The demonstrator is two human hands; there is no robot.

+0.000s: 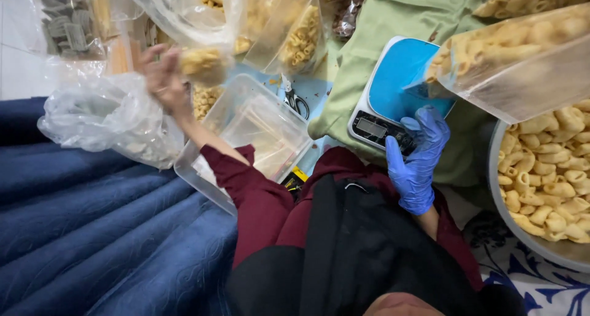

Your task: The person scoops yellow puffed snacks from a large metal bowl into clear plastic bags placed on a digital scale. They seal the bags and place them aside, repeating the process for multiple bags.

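Blue blanket (92, 230) and green cloth (399, 21) covered the floor around one kitchen scale (393, 94). Left hand (163, 79), far left of the scale, pinched one snack bag (206, 61). Right hand (418, 162), gloved blue, fingers spread, touched the scale's front. One snack bowl (547, 187) sat right.

scale (398, 82): glossy blue plastic | glove (416, 162): smooth blue rubber | bags (110, 116): clear crinkly plastic | blanket (92, 230): matt blue cloth

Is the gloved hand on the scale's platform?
No. The blue-gloved right hand rests at the display end of the scale, fingers by the buttons, while a clear bag of snacks sits on the platform.
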